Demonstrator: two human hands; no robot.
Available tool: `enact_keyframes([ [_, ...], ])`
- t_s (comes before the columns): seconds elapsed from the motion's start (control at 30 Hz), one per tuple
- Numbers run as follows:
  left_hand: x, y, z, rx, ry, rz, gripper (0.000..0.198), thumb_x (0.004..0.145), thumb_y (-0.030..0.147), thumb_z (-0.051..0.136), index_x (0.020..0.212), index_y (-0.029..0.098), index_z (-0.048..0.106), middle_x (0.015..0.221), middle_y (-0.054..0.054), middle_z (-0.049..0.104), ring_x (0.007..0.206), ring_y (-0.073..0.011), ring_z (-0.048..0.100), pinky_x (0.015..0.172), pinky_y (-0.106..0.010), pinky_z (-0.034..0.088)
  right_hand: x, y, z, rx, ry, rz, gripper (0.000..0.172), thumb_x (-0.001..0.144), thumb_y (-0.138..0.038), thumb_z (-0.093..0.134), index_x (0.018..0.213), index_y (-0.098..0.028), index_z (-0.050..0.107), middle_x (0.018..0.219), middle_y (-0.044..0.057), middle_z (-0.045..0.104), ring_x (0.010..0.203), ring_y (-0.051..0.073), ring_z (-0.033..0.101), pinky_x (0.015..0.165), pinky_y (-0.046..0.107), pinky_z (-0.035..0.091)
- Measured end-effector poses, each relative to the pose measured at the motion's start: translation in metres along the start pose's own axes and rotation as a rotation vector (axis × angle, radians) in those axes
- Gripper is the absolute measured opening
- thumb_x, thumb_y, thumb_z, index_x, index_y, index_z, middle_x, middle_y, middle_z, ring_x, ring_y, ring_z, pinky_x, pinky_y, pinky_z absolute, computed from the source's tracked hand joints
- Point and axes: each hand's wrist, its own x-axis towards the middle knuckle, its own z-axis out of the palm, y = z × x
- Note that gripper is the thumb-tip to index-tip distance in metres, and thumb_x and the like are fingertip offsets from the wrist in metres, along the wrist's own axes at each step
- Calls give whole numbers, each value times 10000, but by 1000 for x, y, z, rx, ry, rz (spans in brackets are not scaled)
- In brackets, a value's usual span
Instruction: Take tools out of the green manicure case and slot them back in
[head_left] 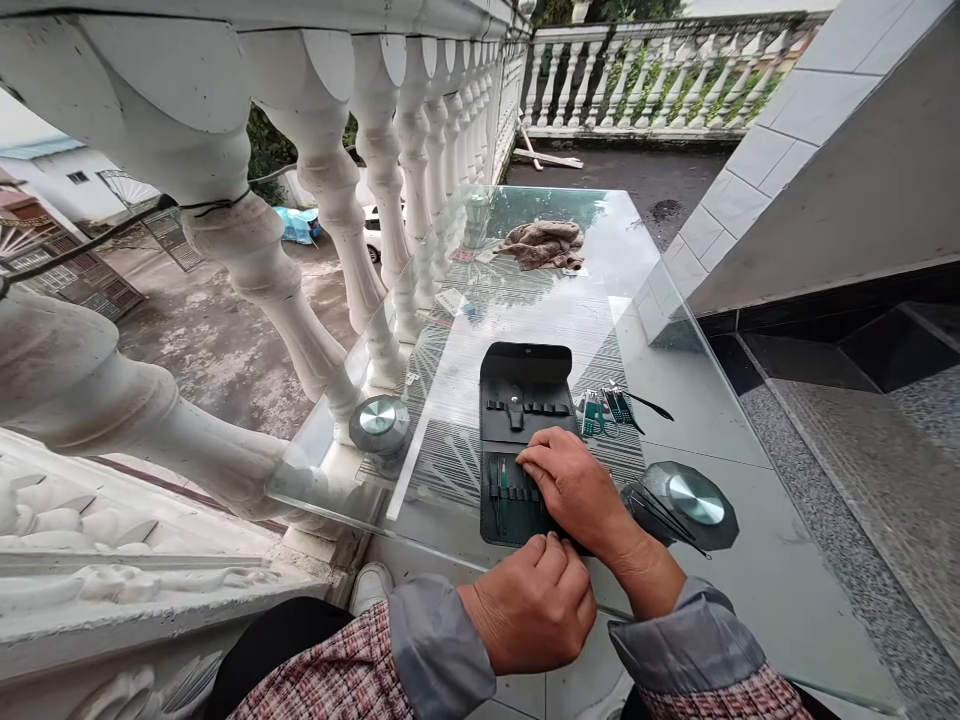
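A black manicure case (525, 378) lies unfolded on the glass table. Slim tools (503, 495) sit in the elastic loops of its near panel, while the loops of the far panel hold nothing. My right hand (581, 490) is closed, fingertips pinched together over the near panel's right side; whatever is in them is hidden. Below it my left hand (536, 605) is also closed, thumb and fingers pressed together at the case's near edge, and I cannot make out what they grip. Nail clippers (592, 414) and small scissors (604, 430) rest right of the case.
Several thin dark tools (664, 515) lie by the round metal table support (696, 497) on the right. A crumpled brown cloth (544, 245) is toward the far end of the glass table (705, 410). White balusters (322, 200) line the left side.
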Motion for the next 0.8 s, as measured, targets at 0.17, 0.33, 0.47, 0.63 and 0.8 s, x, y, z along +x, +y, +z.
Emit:
enact_keyframes([
  [0.17,0,1,1,-2,18,-7,226,863,163,421,892,59,619,952,-178,636,827,-255,629,721,-372,472,-1,0,2,28,-18,-18,208,855,-161,445,791,-201,639,891,66,569,852,185,506,747,332,443],
  [0.33,0,0,-2,8,6,5,246,868,153,401,904,56,624,973,-183,635,865,-262,629,747,-379,477,0,2,-8,138,104,2,211,862,-194,437,926,-205,639,922,69,588,896,187,534,812,349,444],
  [0.47,-1,-2,-4,42,13,16,268,869,146,398,971,34,619,984,-185,635,878,-256,630,765,-370,480,-10,25,-39,158,312,211,208,828,-288,481,944,-214,637,961,60,619,918,193,561,836,353,433],
  [0.63,-3,-1,-1,54,3,33,273,860,160,422,1005,28,612,1010,-186,629,900,-265,624,766,-376,486,-40,61,-73,110,395,646,288,732,-410,525,898,-206,641,835,45,651,728,185,582,712,328,445],
  [0.8,-2,-1,2,44,4,30,272,854,217,479,994,28,615,997,-176,633,890,-269,622,740,-364,497,-65,71,-76,13,199,607,221,716,-402,503,749,-218,620,747,24,645,693,181,578,661,298,426],
])
